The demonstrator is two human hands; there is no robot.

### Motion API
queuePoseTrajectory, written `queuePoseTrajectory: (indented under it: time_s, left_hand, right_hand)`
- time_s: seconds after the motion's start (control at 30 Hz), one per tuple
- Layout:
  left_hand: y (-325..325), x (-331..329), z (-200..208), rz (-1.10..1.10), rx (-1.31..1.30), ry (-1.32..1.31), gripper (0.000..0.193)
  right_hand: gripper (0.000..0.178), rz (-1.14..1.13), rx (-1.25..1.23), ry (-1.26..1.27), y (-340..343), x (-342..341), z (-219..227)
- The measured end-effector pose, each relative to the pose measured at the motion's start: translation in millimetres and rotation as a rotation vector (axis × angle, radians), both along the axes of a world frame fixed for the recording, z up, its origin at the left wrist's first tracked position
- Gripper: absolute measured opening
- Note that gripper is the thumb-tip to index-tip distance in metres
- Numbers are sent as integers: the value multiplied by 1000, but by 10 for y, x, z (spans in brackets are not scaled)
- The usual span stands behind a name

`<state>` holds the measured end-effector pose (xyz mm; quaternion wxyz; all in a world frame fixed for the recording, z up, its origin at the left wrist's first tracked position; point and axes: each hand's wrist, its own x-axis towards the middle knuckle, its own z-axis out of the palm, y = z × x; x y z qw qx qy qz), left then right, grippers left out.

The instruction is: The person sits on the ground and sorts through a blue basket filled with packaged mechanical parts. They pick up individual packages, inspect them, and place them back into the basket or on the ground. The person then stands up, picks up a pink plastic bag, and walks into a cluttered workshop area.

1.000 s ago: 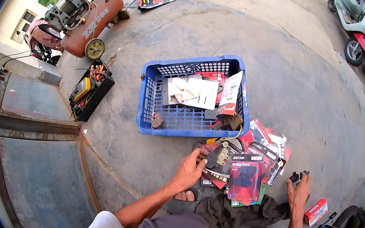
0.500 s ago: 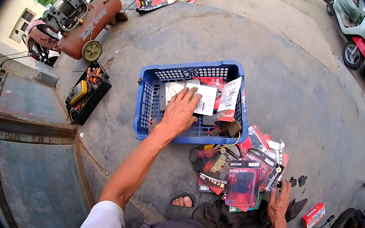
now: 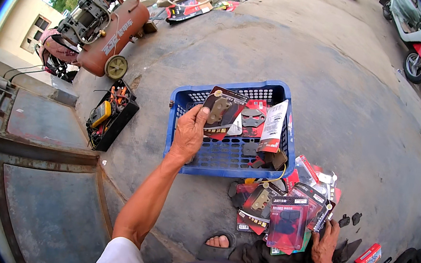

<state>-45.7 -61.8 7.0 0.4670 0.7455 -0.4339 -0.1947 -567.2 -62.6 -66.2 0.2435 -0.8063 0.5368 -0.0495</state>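
Observation:
My left hand (image 3: 189,131) grips a carded brake pad pack (image 3: 220,113) between thumb and fingers, holding it up over the left part of a blue plastic basket (image 3: 224,173). Inside the basket are a red-backed brake pad card (image 3: 253,117), a white-and-red card (image 3: 273,126) leaning at the right side, and loose dark pads. My right hand (image 3: 325,245) is at the right edge of a pile of brake pad packs (image 3: 287,222), its visible fingers apart and near a dark card. Whether it touches that card is hard to see.
A black tool tray (image 3: 116,125) with a yellow meter lies left of the basket. Behind it stands an orange air compressor (image 3: 115,33). Loose pads (image 3: 350,219) and a red box (image 3: 368,258) lie to the right. A scooter (image 3: 416,41) stands at far right.
My left hand, earlier flat on white cards in the basket, now has a brake pad pack lifted in its grip. My right hand stays beside the pile. The whole view has shifted slightly.

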Motion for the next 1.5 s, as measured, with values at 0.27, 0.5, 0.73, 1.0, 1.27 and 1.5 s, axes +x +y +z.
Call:
queuePoseTrajectory:
  time_s: [0.27, 0.5, 0.73, 1.0, 1.27, 1.5]
  left_hand:
    - [169, -156, 161, 134, -81, 697, 38]
    - [377, 78, 22, 199, -113, 446, 37]
    - [549, 272, 251, 350, 419, -279, 32]
    - [212, -2, -47, -287, 426, -568, 57]
    - [16, 226, -589, -319, 518, -960, 58]
    - [124, 229, -159, 87, 207, -398, 22]
  right_hand:
    - [57, -3, 20, 5, -27, 35, 20]
    - [57, 15, 4, 0, -47, 43, 26]
    - [55, 21, -29, -35, -18, -6, -57]
    - [56, 16, -18, -12, -21, -23, -33]
    - [57, -19, 33, 2, -32, 88, 34]
    - [59, 6, 10, 9, -41, 19, -8]
